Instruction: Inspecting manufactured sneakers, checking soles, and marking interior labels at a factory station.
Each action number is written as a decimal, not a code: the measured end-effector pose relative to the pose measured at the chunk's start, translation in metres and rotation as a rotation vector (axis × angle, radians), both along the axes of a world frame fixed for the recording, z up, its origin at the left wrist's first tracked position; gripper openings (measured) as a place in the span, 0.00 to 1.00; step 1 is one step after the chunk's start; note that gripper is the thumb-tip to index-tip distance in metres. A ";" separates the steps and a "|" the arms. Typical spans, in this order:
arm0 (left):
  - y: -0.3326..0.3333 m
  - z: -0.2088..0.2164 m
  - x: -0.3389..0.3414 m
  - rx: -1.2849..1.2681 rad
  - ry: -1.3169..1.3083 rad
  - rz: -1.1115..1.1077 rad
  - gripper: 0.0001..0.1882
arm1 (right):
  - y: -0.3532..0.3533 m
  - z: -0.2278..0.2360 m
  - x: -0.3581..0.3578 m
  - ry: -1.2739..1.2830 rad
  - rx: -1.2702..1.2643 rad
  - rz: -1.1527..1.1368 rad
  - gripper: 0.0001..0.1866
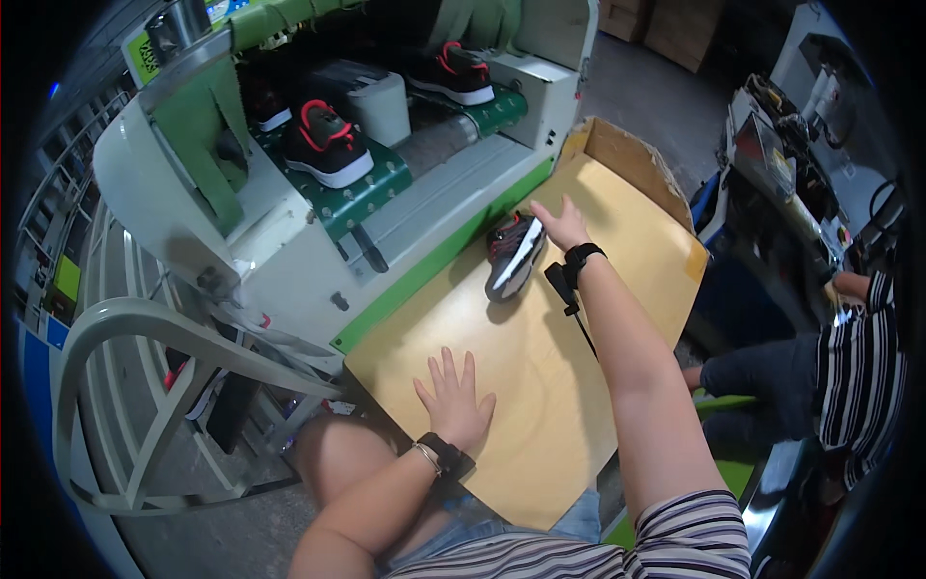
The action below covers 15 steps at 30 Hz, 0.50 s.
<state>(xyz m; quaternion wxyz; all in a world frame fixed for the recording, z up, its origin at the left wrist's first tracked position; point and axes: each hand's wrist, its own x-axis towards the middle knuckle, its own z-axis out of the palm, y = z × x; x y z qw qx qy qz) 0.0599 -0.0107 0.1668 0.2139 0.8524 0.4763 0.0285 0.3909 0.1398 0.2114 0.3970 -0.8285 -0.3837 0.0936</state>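
A grey and black sports shoe (509, 253) with a white midsole and touches of red lies tilted on the light wooden board (415, 333) in front of me. My right hand (562, 224) is at the far end of the shoe, thumb and fingers apart. The thumb is close to the shoe; whether it touches is hard to tell. Nearer to me, my left hand (456, 403) rests on the board with its fingers spread and nothing in it. Both wrists wear black bands.
Beyond the board stands a pale machine (280, 241) with green studded belts (381, 188). Black shoes with red collars (326, 145) ride on them. A cardboard edge (632, 164) borders the board's far right. A curved metal rack (125, 318) stands at left. Another person in stripes (858, 386) is at right.
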 end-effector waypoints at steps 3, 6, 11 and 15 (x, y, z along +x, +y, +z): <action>0.000 0.004 0.018 -0.007 -0.032 -0.059 0.45 | -0.002 -0.042 0.058 0.210 -0.123 0.243 0.56; -0.001 -0.005 0.001 0.015 0.003 -0.021 0.45 | -0.021 -0.041 0.006 0.471 -0.008 0.197 0.51; -0.003 -0.006 -0.003 -0.003 0.000 0.017 0.44 | -0.143 -0.005 -0.083 0.219 0.514 0.100 0.44; -0.003 -0.011 0.000 0.033 -0.041 0.003 0.44 | -0.266 0.006 -0.132 -0.079 0.500 0.015 0.40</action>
